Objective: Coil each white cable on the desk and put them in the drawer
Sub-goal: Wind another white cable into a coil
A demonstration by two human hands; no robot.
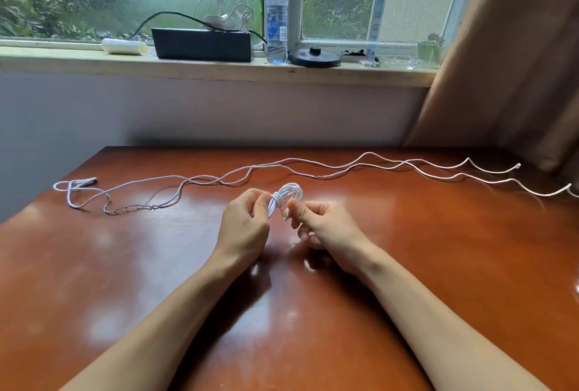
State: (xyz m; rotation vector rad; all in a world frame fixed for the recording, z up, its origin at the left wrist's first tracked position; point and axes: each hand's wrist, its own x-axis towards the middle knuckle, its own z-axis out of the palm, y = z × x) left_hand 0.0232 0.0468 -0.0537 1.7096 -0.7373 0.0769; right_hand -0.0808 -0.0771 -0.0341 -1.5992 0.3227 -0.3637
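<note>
A small coiled white cable [286, 194] is held just above the middle of the wooden desk [407, 265]. My left hand [246, 221] grips the wrapped waist of the coil. My right hand [322, 224] pinches the cable's loose end just to the right of the coil. Two long white cables [313, 166] lie stretched across the far part of the desk, from a looped end at the left [73, 187] to ends near the right edge [517, 166]. No drawer is in view.
The window sill behind the desk holds a black box [203, 44] with tangled white wires on top, a water bottle [276, 17], a black round base [315, 58] and a white roll [123, 45]. A brown curtain [517, 61] hangs at the right.
</note>
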